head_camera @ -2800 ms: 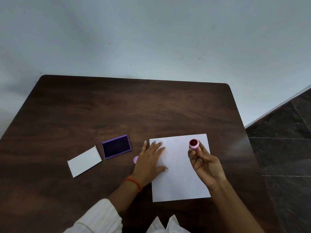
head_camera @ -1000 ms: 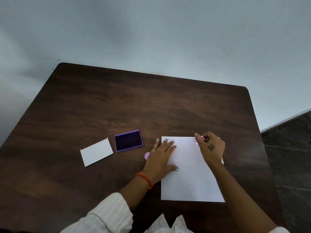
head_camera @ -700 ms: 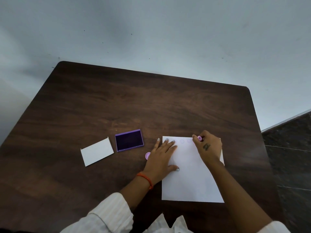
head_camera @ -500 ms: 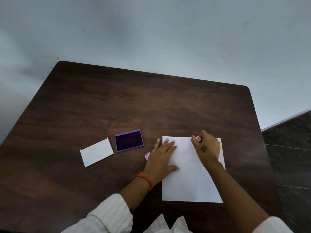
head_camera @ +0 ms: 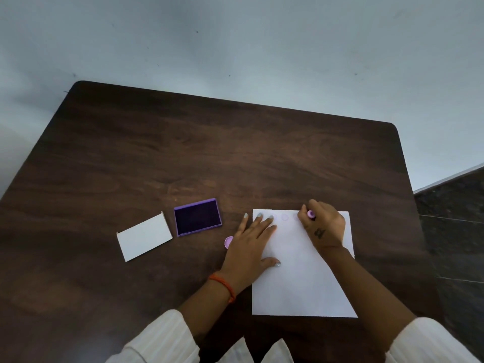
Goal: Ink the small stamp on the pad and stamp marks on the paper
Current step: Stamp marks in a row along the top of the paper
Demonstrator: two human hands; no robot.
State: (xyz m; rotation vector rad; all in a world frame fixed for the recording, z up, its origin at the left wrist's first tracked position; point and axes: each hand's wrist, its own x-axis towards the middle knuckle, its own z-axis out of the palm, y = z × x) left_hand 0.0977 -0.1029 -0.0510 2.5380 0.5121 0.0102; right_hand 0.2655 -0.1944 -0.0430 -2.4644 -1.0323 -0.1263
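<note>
A white sheet of paper [head_camera: 301,279] lies on the dark wooden table [head_camera: 183,153]. My right hand [head_camera: 323,226] is shut on the small pink stamp [head_camera: 311,214] and holds it down against the paper near its top edge. Faint round marks [head_camera: 285,217] show in a row to the left of the stamp. My left hand [head_camera: 251,244] lies flat with spread fingers on the paper's left edge. The open purple ink pad [head_camera: 197,216] sits to the left of the paper.
A white card lid [head_camera: 144,235] lies left of the ink pad. A small pink round cap [head_camera: 228,242] peeks out beside my left hand. The table's right edge and a dark tiled floor [head_camera: 455,231] are to the right.
My right hand turned the stamp face down and brought it onto the paper's top edge. Over the last second it slid slightly left along the row. My left hand stayed in place.
</note>
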